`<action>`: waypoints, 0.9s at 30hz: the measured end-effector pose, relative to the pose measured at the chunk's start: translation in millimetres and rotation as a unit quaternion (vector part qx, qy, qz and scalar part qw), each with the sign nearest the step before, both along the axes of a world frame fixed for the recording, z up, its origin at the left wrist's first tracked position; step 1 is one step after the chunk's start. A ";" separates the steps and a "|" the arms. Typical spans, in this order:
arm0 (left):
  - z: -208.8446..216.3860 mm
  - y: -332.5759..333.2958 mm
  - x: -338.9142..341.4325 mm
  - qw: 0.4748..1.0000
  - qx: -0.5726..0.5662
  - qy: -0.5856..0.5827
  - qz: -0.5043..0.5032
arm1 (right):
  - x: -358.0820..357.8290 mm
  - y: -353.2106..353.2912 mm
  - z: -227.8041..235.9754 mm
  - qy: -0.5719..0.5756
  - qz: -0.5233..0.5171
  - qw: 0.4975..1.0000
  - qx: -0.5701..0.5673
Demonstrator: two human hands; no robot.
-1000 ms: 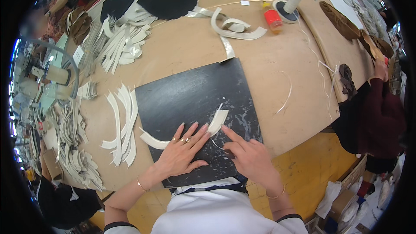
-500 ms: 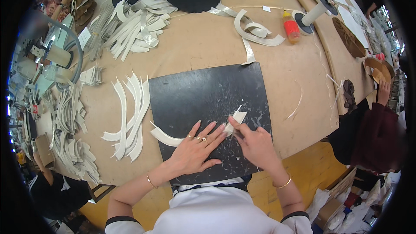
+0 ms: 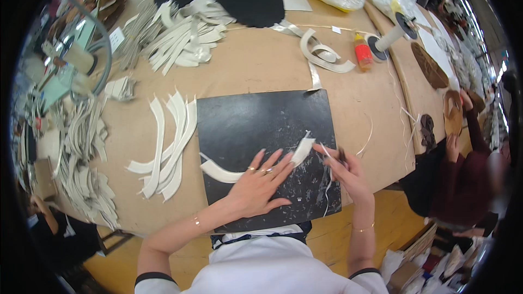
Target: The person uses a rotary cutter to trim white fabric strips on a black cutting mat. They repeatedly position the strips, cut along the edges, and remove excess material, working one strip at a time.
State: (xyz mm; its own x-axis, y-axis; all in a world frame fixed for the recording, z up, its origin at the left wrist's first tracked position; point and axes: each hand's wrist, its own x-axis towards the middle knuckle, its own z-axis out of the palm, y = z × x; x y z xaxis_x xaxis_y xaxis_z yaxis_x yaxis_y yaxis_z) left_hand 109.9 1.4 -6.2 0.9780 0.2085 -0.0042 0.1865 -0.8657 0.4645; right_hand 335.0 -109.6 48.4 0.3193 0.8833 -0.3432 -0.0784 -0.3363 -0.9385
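cream-white, curved and narrow, a stitched-looking strip [image 3: 303, 152] is laid on the black mat [image 3: 245, 117], its middle hidden under the left hand [image 3: 259, 187]; only its two ends are left in sight, one beyond the fingertips and one to the left of the hand. whether the strip is creased beneath the palm cannot be told. the left hand is pressed down flat, fingers parted and pointed away from the body, thumb set out toward the right; its forearm is slanted in from the lower left.

the right hand [image 3: 348, 177] is raised near the mat's right edge, index finger stretched toward the strip's far end, the other fingers bent around a small dark tool [image 3: 342, 155]. the tool is mostly covered and blurred, so its kind cannot be made out. a thin white cord [image 3: 328, 193] is trailed below the finger and thumb, over the mat. the right forearm is held almost upright.

left of the mat, more curved strips [image 3: 158, 144] are piled loosely on the table [image 3: 261, 65]. at the right, a co-worker's hand [image 3: 452, 146] is seen by a brown sole-shaped piece [image 3: 452, 111], the body partly lost in the dark rim.
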 end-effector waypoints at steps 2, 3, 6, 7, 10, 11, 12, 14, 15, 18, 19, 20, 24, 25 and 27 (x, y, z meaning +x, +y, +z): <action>0.5 -9.6 24.8 0.999 -0.053 -0.006 0.009 | -7.7 -19.4 12.5 0.035 -0.002 0.998 0.046; 1.4 -14.2 36.1 0.996 -0.062 -0.056 0.017 | -16.0 -29.6 19.1 0.039 0.020 0.997 0.065; 7.2 -21.5 48.6 0.982 -0.118 -0.139 0.039 | -31.7 -39.5 29.8 -0.007 0.054 0.998 0.039; 10.1 -20.8 41.8 0.968 -0.164 -0.175 0.076 | -39.5 -41.3 32.8 -0.035 0.054 0.998 0.023; 20.9 -13.2 -1.1 0.869 -0.412 -0.196 0.191 | -55.2 -32.9 34.3 -0.023 0.056 0.998 -0.007; 23.6 -8.3 -16.0 0.812 -0.523 -0.172 0.194 | -59.4 -28.4 33.6 -0.010 0.064 0.998 -0.010; 26.4 -6.6 -28.3 0.735 -0.629 -0.156 0.198 | -62.9 -23.7 32.8 0.012 0.082 0.997 -0.003; 31.3 -8.8 -45.1 0.629 -0.734 -0.159 0.203 | -71.3 -12.4 28.1 0.072 0.110 0.991 0.011; 33.3 -11.0 -50.8 0.610 -0.747 -0.164 0.206 | -75.8 -6.9 25.3 0.102 0.123 0.987 0.019; 34.4 -17.4 -58.5 0.552 -0.779 -0.209 0.212 | -88.2 5.9 19.1 0.106 0.163 0.981 -0.006; 33.2 -19.1 -59.1 0.533 -0.786 -0.233 0.209 | -91.3 8.9 17.8 0.102 0.173 0.980 -0.010; 31.6 -19.8 -59.5 0.532 -0.769 -0.256 0.244 | -93.6 10.7 18.2 0.116 0.176 0.977 -0.033; 24.5 -9.5 -71.2 0.721 -0.565 -0.207 0.344 | -109.1 21.3 10.3 -0.010 0.172 0.985 -0.014; 22.9 -6.8 -72.9 0.746 -0.514 -0.208 0.368 | -113.0 24.5 7.2 -0.061 0.176 0.983 -0.010; 20.1 -1.5 -75.1 0.801 -0.385 -0.217 0.403 | -121.9 31.2 0.9 -0.139 0.166 0.976 -0.011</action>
